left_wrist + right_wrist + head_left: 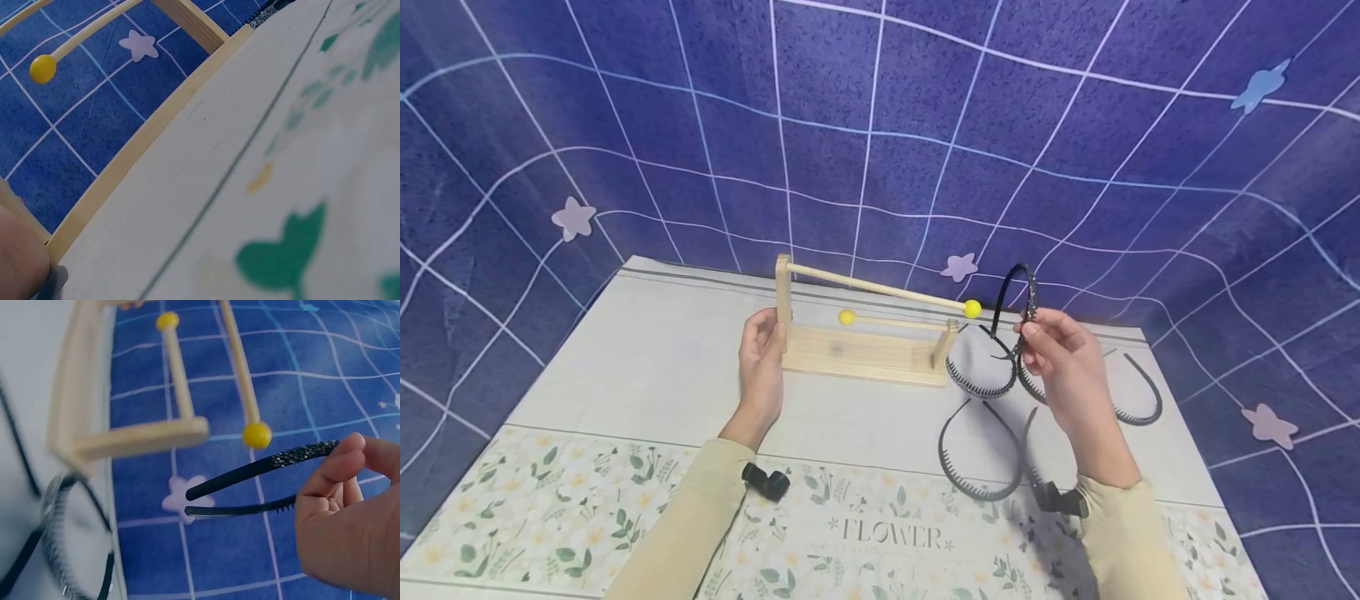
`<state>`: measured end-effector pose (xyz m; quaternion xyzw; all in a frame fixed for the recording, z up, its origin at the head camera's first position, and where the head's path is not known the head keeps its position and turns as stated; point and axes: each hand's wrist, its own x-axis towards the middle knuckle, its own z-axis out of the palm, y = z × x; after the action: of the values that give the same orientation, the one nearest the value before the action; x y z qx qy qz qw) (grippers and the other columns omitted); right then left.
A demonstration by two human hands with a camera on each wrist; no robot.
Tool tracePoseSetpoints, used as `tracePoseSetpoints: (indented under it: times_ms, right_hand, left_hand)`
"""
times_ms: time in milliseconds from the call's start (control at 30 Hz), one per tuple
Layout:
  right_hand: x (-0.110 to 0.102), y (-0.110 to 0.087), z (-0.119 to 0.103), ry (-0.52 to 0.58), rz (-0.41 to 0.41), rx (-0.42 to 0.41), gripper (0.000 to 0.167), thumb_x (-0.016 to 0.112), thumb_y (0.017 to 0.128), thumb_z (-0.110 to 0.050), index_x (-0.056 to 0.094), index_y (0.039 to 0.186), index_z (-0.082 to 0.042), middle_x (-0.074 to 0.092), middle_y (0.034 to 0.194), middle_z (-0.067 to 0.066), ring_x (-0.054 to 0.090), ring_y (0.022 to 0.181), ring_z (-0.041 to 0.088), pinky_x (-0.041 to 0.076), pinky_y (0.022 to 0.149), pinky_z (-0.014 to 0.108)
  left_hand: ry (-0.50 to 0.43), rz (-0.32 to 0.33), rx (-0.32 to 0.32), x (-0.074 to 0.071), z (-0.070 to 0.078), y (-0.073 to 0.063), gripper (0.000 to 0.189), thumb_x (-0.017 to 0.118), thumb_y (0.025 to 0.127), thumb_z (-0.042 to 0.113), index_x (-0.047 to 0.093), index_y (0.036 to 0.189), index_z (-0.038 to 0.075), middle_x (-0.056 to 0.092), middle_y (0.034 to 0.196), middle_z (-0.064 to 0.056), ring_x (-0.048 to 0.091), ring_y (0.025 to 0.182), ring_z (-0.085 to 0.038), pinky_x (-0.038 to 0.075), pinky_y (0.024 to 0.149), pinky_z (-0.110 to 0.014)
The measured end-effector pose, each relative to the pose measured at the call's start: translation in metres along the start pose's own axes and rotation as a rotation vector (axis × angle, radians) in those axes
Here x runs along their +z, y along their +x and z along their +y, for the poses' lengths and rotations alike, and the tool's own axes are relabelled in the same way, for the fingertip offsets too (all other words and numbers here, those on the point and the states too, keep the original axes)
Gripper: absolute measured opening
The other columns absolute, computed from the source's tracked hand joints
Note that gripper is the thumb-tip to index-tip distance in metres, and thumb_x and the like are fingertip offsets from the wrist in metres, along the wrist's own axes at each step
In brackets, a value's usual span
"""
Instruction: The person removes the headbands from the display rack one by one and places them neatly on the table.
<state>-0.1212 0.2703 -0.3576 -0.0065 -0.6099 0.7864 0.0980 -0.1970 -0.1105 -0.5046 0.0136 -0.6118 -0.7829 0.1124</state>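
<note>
A pale wooden stand point(850, 354) carries two rods with yellow ball ends, a long upper rod point(880, 287) fixed to the tall left post and a shorter lower one point(898, 322) fixed to the short right post. My left hand point(762, 367) grips the tall post at its outer side. Between thumb and fingers, my right hand point(1063, 358) pinches a black headband point(1032, 287) with a glittery band. In the right wrist view the two tips of this headband point(234, 478) point towards the stand, apart from the upper rod's yellow ball point(257, 435).
Several dark toothed headbands lie on the white table cover right of the stand, among them a front one point(950, 468) and a far right one point(1153, 408); my right hand and arm partly hide others. A blue gridded cloth point(850, 150) with stars rises behind.
</note>
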Motion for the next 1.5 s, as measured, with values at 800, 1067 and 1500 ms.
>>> tracePoseSetpoints:
  times_ms: [800, 1067, 1500]
  right_hand:
    - [-0.113, -0.044, 0.003, -0.549, -0.038, -0.002, 0.021, 0.075, 0.100, 0.008, 0.080, 0.113, -0.008, 0.076, 0.086, -0.006, 0.066, 0.068, 0.011, 0.057, 0.064, 0.021]
    - [-0.140, -0.064, 0.002, -0.679, -0.021, 0.013, 0.017, 0.079, 0.101, 0.002, 0.078, 0.115, -0.007, 0.077, 0.108, -0.015, 0.070, 0.088, 0.002, 0.058, 0.079, 0.014]
    - [-0.194, -0.093, 0.017, -0.659, -0.103, -0.079, 0.033, 0.081, 0.087, 0.022, 0.075, 0.118, 0.011, 0.068, 0.146, -0.008, 0.075, 0.092, 0.006, 0.062, 0.082, 0.015]
  left_hand:
    - [-0.020, 0.013, -0.010, 0.003, 0.001, 0.000, 0.026, 0.048, 0.119, 0.018, 0.053, 0.144, 0.023, 0.054, 0.158, -0.002, 0.043, 0.157, -0.017, 0.037, 0.131, -0.030]
    - [-0.004, 0.013, -0.005, 0.003, 0.001, 0.000, 0.026, 0.048, 0.119, 0.019, 0.053, 0.145, 0.022, 0.053, 0.159, -0.003, 0.041, 0.159, -0.017, 0.036, 0.131, -0.029]
    - [-0.022, 0.015, -0.001, 0.003, 0.001, 0.001, 0.025, 0.048, 0.119, 0.018, 0.054, 0.143, 0.022, 0.055, 0.156, -0.001, 0.043, 0.158, -0.018, 0.038, 0.130, -0.029]
